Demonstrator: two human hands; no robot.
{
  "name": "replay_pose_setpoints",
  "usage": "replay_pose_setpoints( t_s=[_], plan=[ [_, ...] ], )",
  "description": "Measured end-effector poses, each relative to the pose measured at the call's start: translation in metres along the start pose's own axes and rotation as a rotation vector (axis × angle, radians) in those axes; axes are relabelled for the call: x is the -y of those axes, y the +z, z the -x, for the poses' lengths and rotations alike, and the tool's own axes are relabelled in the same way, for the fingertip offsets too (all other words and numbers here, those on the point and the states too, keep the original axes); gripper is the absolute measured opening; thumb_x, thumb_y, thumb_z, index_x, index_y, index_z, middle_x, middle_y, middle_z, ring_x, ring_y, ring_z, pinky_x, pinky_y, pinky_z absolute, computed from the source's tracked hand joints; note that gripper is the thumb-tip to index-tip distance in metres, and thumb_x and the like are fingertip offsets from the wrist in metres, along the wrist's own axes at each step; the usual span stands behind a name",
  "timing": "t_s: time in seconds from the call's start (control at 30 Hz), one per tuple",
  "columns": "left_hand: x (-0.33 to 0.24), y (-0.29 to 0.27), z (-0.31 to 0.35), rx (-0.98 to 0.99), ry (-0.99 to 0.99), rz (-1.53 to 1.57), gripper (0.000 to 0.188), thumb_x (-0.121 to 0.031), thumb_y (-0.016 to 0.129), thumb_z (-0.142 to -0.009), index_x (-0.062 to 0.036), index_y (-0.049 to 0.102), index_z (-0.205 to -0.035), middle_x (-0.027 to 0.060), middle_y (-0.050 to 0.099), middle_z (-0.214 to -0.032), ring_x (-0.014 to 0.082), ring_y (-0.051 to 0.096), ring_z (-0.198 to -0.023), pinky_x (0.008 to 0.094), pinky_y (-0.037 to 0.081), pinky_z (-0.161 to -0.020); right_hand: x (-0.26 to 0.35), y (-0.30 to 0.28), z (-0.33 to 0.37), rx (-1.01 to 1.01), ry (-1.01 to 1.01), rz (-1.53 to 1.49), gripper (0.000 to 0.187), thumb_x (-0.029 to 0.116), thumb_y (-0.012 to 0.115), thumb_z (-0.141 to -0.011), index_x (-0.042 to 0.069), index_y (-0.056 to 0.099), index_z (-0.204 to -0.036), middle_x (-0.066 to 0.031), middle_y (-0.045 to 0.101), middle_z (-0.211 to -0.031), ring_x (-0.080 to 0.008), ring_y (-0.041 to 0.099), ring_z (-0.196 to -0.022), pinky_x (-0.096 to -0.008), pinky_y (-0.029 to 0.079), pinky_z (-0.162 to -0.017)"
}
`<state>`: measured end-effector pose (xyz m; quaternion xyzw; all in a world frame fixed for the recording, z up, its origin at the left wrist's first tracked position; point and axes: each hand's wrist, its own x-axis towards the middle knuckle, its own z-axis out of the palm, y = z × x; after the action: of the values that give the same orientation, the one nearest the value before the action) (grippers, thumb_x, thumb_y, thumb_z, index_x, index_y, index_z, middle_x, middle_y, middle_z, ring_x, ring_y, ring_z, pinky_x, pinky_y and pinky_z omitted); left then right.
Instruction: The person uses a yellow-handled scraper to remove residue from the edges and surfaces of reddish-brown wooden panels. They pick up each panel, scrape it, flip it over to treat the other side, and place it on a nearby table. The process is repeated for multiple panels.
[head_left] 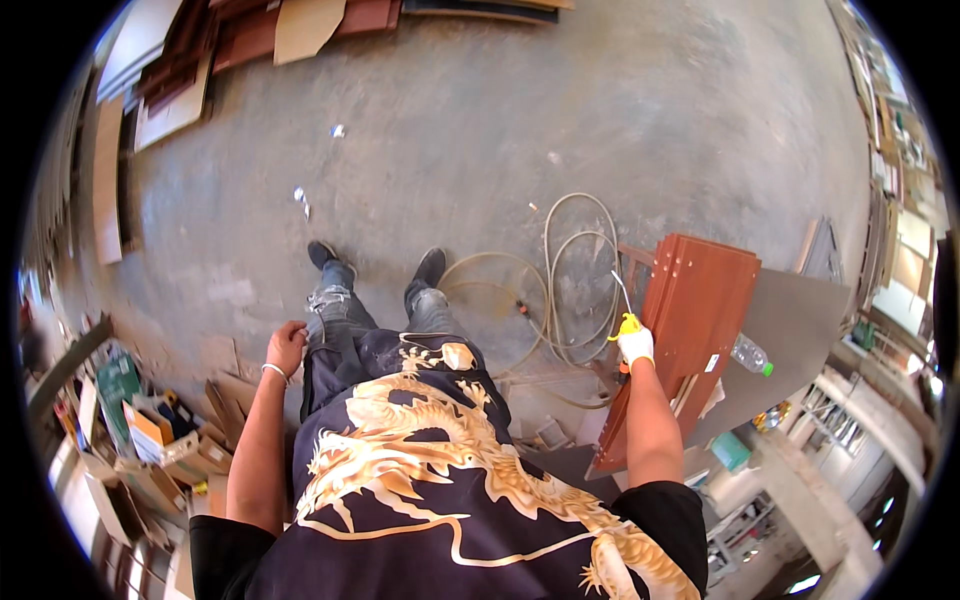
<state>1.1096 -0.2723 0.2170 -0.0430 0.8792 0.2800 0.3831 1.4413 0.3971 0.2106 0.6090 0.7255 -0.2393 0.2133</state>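
Observation:
My right hand [636, 345], in a white glove, grips a yellow air blow gun [628, 326] with a thin metal nozzle pointing up and away from me. An orange fitting shows below that hand. Right beside it stands a stack of reddish-brown wood panels [700, 300], with small holes along the top one. My left hand [286, 348] is bare, with a white band at the wrist. It hangs beside my left thigh, fingers loosely curled, and nothing shows in it.
A coiled clear hose [548, 290] lies on the concrete floor [450, 150] ahead. A plastic bottle [750, 355] rests on a grey board [800, 310] at right. Cardboard boxes [195, 458] crowd the near left. Boards [300, 30] are piled at the far left.

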Motion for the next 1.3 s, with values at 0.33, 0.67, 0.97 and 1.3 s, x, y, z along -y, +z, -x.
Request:
replay_pose_setpoints(
  t_s=[0.33, 0.67, 0.97, 1.3],
  plan=[
    [0.108, -0.002, 0.065, 0.085, -0.319, 0.081, 0.027, -0.016, 0.059, -0.092, 0.0016, 0.07, -0.11, 0.0149, 0.073, -0.087, 0.0212, 0.07, -0.077, 0.033, 0.054, -0.074, 0.009, -0.003, -0.034, -0.043, 0.37, 0.117, 0.039, 0.041, 0.058, -0.096, 0.005, 0.069, -0.106, -0.0123, 0.06, -0.068, -0.0261, 0.062, -0.059, -0.045, 0.044, -0.047],
    [0.157, -0.069, 0.028, 0.119, -0.408, 0.362, 0.029, -0.016, 0.053, -0.097, -0.0014, 0.066, -0.118, 0.0079, 0.073, -0.099, 0.0158, 0.069, -0.082, 0.0263, 0.053, -0.067, 0.088, 0.114, 0.091, 0.213, 0.318, 0.036, 0.015, 0.014, 0.064, -0.086, 0.001, 0.067, -0.092, -0.0112, 0.067, -0.071, -0.0218, 0.066, -0.057, -0.0382, 0.05, -0.049],
    [0.205, -0.136, -0.014, 0.091, -0.319, 0.452, 0.026, -0.013, 0.057, -0.097, -0.0004, 0.068, -0.117, 0.0084, 0.073, -0.096, 0.0129, 0.065, -0.079, 0.0282, 0.053, -0.068, 0.321, 0.244, 0.271, 0.645, -0.161, 0.309, 0.04, 0.035, 0.066, -0.08, 0.001, 0.07, -0.101, -0.0259, 0.071, -0.088, -0.0421, 0.069, -0.086, -0.0466, 0.053, -0.076],
    [0.246, -0.298, -0.122, -0.254, -0.357, 0.924, 0.025, -0.013, 0.051, -0.098, -0.0009, 0.064, -0.116, 0.0129, 0.072, -0.095, 0.0213, 0.07, -0.076, 0.0333, 0.057, -0.06, 0.636, 0.23, 0.361, 0.669, -0.513, 0.259, 0.018, 0.019, 0.065, -0.082, 0.002, 0.065, -0.086, -0.0099, 0.063, -0.062, -0.0191, 0.057, -0.05, -0.0369, 0.046, -0.05]
  ],
)
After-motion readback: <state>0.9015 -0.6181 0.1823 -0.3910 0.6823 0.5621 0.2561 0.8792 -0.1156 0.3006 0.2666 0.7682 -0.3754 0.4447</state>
